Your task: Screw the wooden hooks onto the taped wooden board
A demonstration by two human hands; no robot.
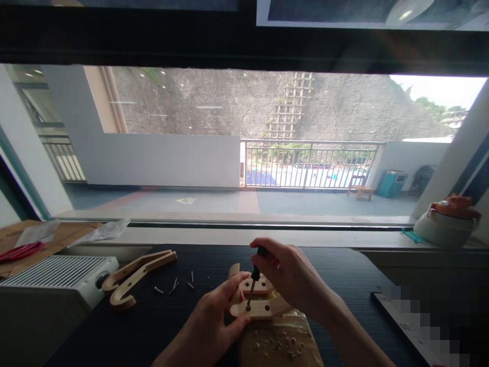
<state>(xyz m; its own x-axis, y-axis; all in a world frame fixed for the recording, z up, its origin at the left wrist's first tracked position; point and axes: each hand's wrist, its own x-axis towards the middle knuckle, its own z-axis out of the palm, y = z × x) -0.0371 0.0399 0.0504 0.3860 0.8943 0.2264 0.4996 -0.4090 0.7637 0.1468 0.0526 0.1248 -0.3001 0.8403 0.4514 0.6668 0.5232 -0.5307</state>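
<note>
My right hand (292, 278) is closed round a small screwdriver (254, 278) with a black and red handle, its tip standing in a hole of a pale wooden piece (263, 308). My left hand (214, 318) grips the left end of that wooden piece, thumb and fingers pinched on it. The piece rests on a brown block (280, 344) whose top is dotted with small holes or screws. Several loose screws (173, 286) lie on the dark table (160, 326) to the left.
Two curved wooden hook-shaped parts (137, 275) lie at the table's left. A white slatted appliance (57, 275) stands at far left, cardboard and red-handled scissors (19, 251) behind it. A white and orange pot (449, 221) sits on the window sill at right. A ruler-like strip (401, 318) lies at right.
</note>
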